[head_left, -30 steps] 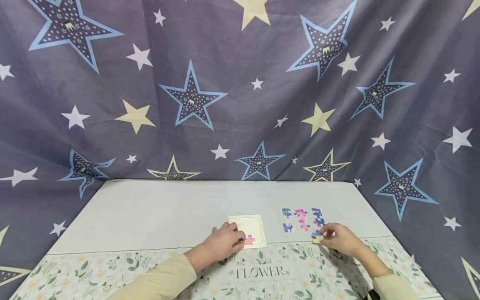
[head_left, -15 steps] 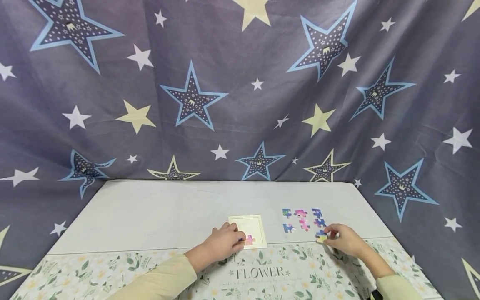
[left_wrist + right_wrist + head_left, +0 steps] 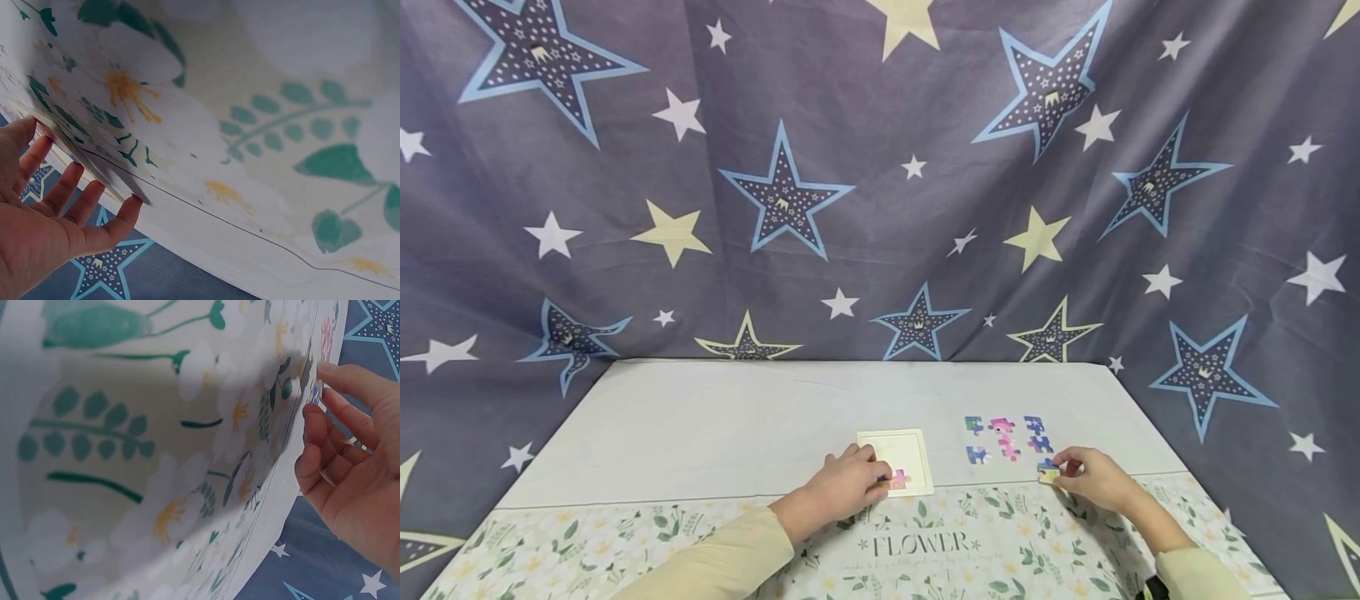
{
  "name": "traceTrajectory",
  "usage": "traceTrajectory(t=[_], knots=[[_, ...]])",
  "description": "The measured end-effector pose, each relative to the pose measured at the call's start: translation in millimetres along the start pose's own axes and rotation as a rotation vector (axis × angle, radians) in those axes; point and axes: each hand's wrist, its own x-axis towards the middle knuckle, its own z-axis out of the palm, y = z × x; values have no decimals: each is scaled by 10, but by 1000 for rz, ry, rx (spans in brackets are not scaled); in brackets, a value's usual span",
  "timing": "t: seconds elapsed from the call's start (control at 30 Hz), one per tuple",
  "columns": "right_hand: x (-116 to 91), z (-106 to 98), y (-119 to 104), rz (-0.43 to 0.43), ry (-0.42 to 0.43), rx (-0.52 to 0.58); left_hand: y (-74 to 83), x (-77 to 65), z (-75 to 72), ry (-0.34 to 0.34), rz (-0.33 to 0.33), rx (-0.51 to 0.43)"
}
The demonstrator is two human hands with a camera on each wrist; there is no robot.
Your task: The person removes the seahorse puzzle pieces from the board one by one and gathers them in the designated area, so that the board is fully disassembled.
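Observation:
In the head view, my left hand rests on the left side of a cream puzzle tray. Its spread fingertips touch the tray's edge in the left wrist view. A pink puzzle piece lies in the tray's near part, beside a bit of blue mostly hidden by my fingers. Farther right, my right hand pinches a blue and yellow puzzle piece by its right side, between thumb and index finger, low at the table. The right wrist view shows this piece only as a sliver at the fingertips.
Several loose pieces lie right of the tray: blue ones at left, joined-looking pink ones in the middle, and blue-purple ones near my right hand. A floral cloth covers the near table; a star-patterned curtain hangs behind.
My right hand has slid the blue and yellow piece rightward, and a gap now shows between it and the blue-purple pieces. My left hand and the tray have stayed put.

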Motion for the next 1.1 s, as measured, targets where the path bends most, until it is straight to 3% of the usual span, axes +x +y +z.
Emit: traceTrajectory(t=[0.73,1.1], knots=[[48,-19,39,31,-16,19,-5,0,0,6,0,4],[64,23,39,4,11,4,-4,0,-1,2,-2,4]])
